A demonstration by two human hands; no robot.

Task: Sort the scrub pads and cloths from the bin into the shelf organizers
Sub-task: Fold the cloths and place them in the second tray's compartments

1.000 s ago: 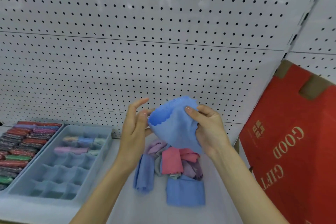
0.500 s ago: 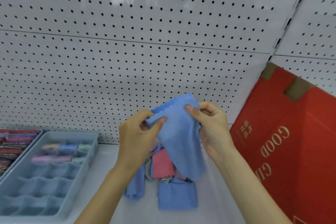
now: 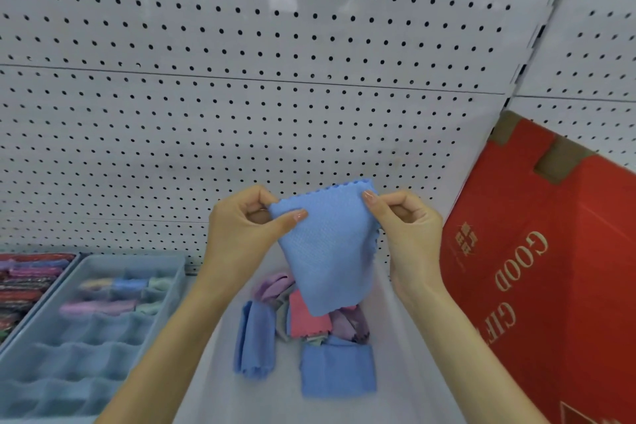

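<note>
In the head view, a blue cloth [image 3: 327, 251] is held up in the air to the right of the divided organizer [image 3: 179, 272] and higher than its rim. Its upper corners are pinched between thumb and fingers by the left hand [image 3: 241, 234] and the right hand [image 3: 409, 234]. Both hands are clamped on the fabric, which hangs spread between them. The task is judged partly done. A few rolled cloths [image 3: 113, 286] are seen in the organizer's two far rows, while its nearer compartments are bare. Scrub pads [image 3: 31, 282] are packed in a second tray against the organizer's left side. Left to be sorted is a loose pile [image 3: 306, 317] just right of the organizer, under the held cloth; blue, pink and lilac pieces are made out in it. Whether the pile lies in a bin cannot be told. As for room, the space behind the organizer is closed off by a pegboard wall [image 3: 275, 96], and a red box [image 3: 550, 268] is leaned well to its right. A leftward, downward path from the cloth to the bare compartments appears open, with only the organizer's right rim to be cleared.
</note>
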